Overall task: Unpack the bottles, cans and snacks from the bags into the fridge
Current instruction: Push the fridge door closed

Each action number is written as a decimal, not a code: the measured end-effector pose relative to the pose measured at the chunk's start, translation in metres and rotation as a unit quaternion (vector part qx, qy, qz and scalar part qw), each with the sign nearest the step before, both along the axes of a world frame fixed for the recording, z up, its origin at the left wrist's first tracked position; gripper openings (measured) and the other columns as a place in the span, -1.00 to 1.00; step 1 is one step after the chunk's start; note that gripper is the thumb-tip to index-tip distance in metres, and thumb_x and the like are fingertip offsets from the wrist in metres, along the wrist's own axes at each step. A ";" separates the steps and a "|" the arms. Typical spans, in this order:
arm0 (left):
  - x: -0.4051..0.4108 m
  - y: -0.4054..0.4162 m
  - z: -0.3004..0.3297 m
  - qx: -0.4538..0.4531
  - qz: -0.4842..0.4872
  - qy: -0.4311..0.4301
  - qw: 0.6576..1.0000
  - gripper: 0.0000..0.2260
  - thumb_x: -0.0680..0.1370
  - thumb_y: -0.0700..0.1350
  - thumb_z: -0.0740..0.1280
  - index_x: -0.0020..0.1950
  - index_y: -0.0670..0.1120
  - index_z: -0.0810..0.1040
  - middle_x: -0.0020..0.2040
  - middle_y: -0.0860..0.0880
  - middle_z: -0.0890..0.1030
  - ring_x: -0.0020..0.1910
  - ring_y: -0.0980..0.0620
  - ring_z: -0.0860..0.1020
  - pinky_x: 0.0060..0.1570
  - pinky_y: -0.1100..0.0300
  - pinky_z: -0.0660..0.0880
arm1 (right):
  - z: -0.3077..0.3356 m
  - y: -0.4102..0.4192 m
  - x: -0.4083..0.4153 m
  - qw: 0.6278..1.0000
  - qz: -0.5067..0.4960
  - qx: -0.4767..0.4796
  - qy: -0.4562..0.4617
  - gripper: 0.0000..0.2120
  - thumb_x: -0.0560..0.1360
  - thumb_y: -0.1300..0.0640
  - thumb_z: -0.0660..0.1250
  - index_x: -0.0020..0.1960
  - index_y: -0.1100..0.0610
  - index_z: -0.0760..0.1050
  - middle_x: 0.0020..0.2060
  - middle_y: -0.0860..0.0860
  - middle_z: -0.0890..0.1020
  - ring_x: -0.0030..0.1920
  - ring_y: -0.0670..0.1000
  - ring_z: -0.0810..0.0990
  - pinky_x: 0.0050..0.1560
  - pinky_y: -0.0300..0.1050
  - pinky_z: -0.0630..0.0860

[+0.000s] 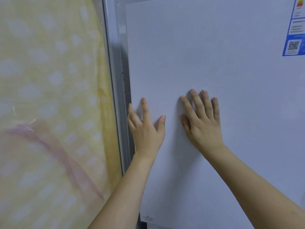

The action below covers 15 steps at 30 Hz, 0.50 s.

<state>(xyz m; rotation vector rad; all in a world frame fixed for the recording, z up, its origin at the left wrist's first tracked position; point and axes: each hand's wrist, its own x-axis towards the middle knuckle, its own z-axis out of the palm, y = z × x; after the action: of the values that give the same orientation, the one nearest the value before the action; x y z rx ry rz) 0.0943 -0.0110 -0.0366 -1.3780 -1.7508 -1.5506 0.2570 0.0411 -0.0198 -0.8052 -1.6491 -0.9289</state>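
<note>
The white fridge door (pixel 214 55) fills most of the view, seen from very close. My left hand (pixel 145 128) lies flat against the door at its left edge, fingers straight and spread, with the outer fingers reaching the edge. My right hand (pixel 203 123) presses flat on the door a little to the right, fingers straight and pointing up. Neither hand holds anything. No bags, bottles, cans or snacks are in view.
A yellow curtain (pixel 49 113) with pale spots hangs close on the left. A grey frame strip (pixel 115 80) runs between it and the door. Blue and white label stickers (pixel 295 38) sit at the door's upper right.
</note>
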 end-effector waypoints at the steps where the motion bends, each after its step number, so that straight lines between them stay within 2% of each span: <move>1: -0.003 0.008 0.000 -0.001 -0.013 -0.003 1.000 -0.26 0.52 0.30 0.18 0.60 0.05 0.01 0.55 -0.29 0.00 0.49 -0.30 0.09 0.40 -0.24 0.23 | 0.000 0.005 0.001 1.000 -0.002 -0.002 -0.005 -0.53 0.63 0.00 0.16 0.52 0.08 0.26 0.51 0.09 0.24 0.53 0.17 0.15 0.48 0.24 0.10; 8: -0.015 0.059 -0.004 0.016 -0.063 -0.011 0.998 -0.27 0.52 0.29 0.21 0.60 0.06 0.05 0.57 -0.23 -0.02 0.50 -0.23 0.06 0.44 -0.14 0.16 | -0.002 0.036 0.001 0.999 -0.043 -0.010 -0.029 -0.53 0.64 0.01 0.14 0.52 0.10 0.24 0.52 0.07 0.21 0.53 0.15 0.12 0.49 0.20 0.08; 11: -0.016 0.081 -0.010 0.037 -0.063 0.010 0.997 -0.30 0.57 0.26 0.17 0.61 -0.04 0.09 0.56 -0.28 -0.02 0.49 -0.27 0.06 0.45 -0.12 0.11 | -0.005 0.049 -0.002 0.996 -0.082 -0.010 -0.046 -0.50 0.65 0.00 0.10 0.55 0.11 0.16 0.54 0.07 0.16 0.54 0.16 0.07 0.51 0.20 0.02; 15: -0.013 0.101 -0.017 0.070 -0.004 0.047 0.996 -0.36 0.64 0.20 0.02 0.58 -0.19 0.12 0.55 -0.38 0.00 0.52 -0.35 0.07 0.49 -0.16 0.06 | -0.007 0.054 -0.005 0.992 -0.114 -0.017 -0.052 -0.47 0.65 -0.02 0.01 0.57 0.11 0.07 0.55 0.07 0.10 0.55 0.16 0.02 0.52 0.19 -0.07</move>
<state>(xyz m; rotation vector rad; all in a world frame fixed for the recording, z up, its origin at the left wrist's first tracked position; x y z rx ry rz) 0.0813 0.0902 -0.0539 -1.3671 -1.5530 -1.5544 0.2520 0.0951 -0.0268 -0.9973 -1.6899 -1.1199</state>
